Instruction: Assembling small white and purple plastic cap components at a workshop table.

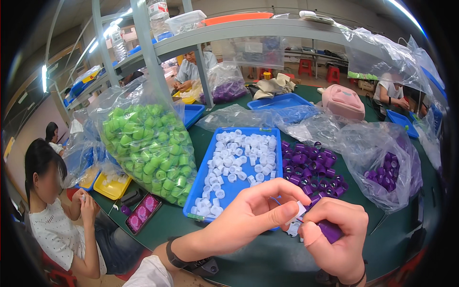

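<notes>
My left hand [248, 215] pinches a small white plastic cap [298, 210] between thumb and forefinger. Close beside it, my right hand [342, 237] is closed around a purple cap [330, 230], partly covered by the fingers. The two pieces are near each other; fingers hide whether they touch. A few white pieces [293, 228] show just below, partly behind my hands. Beyond my left hand lies a blue tray [240, 185] with many loose white caps [234, 148]. A heap of purple caps [311, 165] spreads on the green table to the tray's right.
A clear bag of green caps [148, 148] stands left of the tray, a phone [143, 214] by it. At right lies an open bag of purple caps [385, 172]. Behind are a pink bag [343, 101] and a metal shelf [248, 34]. A co-worker [62, 220] sits at left.
</notes>
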Motion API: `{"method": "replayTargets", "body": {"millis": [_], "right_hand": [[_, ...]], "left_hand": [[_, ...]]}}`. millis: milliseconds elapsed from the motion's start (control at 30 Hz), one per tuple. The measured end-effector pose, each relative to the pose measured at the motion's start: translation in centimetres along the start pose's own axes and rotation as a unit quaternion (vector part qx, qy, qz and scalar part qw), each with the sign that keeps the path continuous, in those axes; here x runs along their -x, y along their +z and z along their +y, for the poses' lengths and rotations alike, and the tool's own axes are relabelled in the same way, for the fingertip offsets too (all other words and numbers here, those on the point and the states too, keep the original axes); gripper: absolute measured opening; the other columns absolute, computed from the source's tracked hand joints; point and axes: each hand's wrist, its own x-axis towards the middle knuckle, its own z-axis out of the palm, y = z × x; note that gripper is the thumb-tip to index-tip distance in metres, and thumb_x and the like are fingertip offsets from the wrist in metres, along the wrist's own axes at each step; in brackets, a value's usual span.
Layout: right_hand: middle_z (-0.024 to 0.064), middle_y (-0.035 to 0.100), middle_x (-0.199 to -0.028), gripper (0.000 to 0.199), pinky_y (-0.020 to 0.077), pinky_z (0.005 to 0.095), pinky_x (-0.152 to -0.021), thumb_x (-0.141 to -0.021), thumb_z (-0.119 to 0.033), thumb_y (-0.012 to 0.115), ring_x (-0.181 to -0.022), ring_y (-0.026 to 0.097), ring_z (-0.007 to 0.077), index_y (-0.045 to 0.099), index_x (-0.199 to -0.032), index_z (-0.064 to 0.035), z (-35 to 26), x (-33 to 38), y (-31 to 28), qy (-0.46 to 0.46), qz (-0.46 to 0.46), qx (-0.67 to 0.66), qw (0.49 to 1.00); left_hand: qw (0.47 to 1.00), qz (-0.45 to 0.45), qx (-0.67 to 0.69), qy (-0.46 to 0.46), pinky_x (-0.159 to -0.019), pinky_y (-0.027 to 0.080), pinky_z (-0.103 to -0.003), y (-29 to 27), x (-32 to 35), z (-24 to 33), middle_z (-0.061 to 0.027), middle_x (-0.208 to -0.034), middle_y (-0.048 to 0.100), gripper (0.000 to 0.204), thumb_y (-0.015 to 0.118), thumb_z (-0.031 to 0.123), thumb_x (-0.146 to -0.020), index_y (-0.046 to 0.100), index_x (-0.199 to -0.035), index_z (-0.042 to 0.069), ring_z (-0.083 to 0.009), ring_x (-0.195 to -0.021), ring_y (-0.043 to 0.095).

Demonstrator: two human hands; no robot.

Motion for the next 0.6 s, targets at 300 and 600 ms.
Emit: {"method": "replayTargets", "body": {"millis": [300, 600], "right_hand": [[0.0061, 0.058, -0.059, 0.01, 0.0409, 0.021, -0.045, -0.073, -0.003, 0.057, -0.048, 0.054, 0.0096, 0.058, -0.064, 0.0019, -0.08, -0.12, -0.24, 0.084, -0.039, -0.074, 0.993], [0.0077, 0.058, -0.059, 0.015, 0.0429, 0.0212, -0.043, -0.078, -0.003, 0.055, -0.048, 0.054, 0.0107, 0.057, -0.065, 0.0051, -0.41, -0.19, -0.38, 0.193, -0.042, -0.142, 0.97]], "left_hand": [[0.999, -0.026, 0.047, -0.006, -0.071, 0.042, -0.025, 0.02, -0.05, -0.74, -0.0031, -0.095, 0.051, 0.036, 0.05, 0.036, -0.093, 0.05, -0.105, 0.002, -0.0093, -0.083, 0.05], [0.999, -0.004, 0.029, -0.015, -0.071, 0.042, -0.025, 0.09, -0.04, -0.9, -0.0027, -0.094, 0.052, 0.032, 0.049, 0.033, -0.094, 0.051, -0.104, 0.003, -0.009, -0.082, 0.051]]}}
